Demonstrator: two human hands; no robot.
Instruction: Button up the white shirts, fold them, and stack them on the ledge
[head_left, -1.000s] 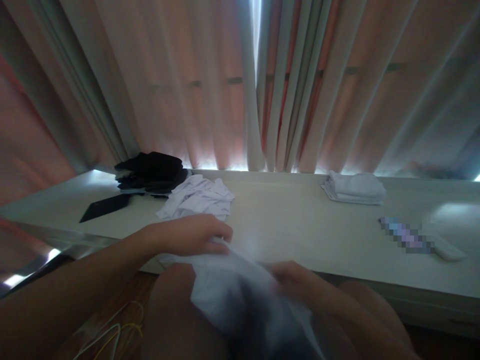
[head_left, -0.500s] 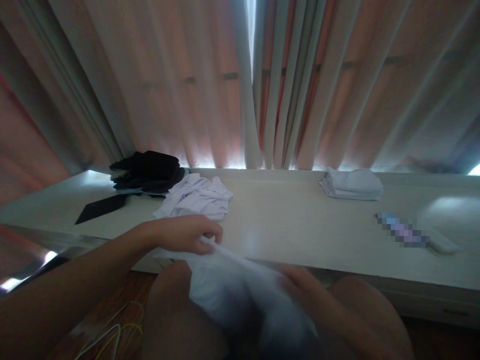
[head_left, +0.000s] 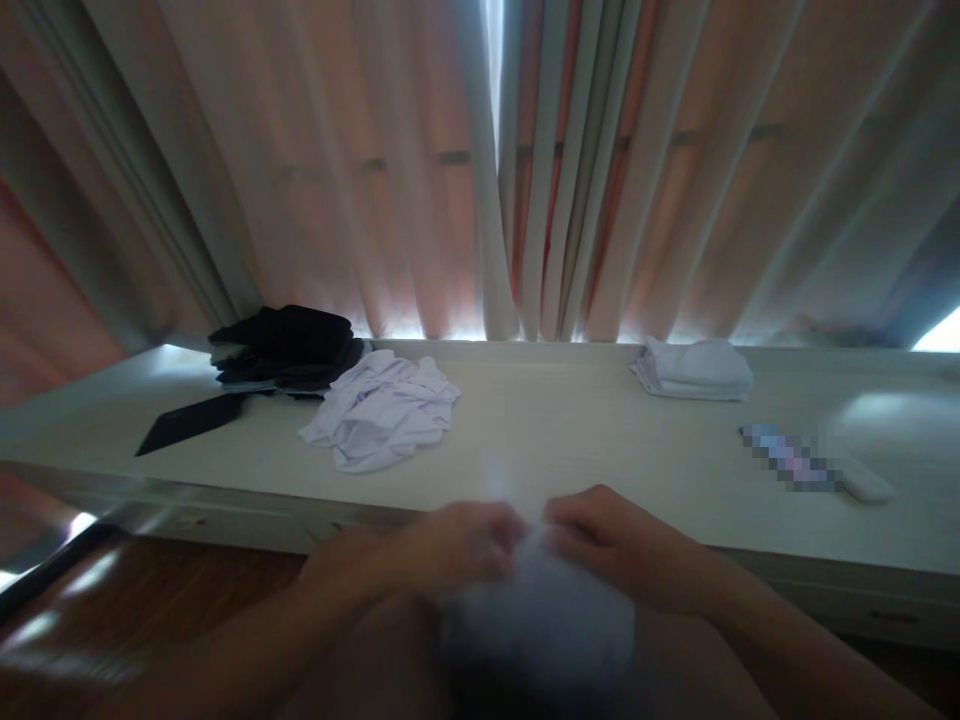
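Your left hand (head_left: 457,545) and right hand (head_left: 611,540) meet over your lap, both pinching the top edge of a white garment (head_left: 540,625) that hangs bunched between your knees — the picture is blurred here, so the exact finger hold is hard to read. Ahead, on the pale table (head_left: 600,440), a crumpled white shirt (head_left: 382,412) lies beside a pile of dark clothes (head_left: 289,345) — a folded white stack (head_left: 694,368) sits well apart to the right, below the curtains (head_left: 420,160).
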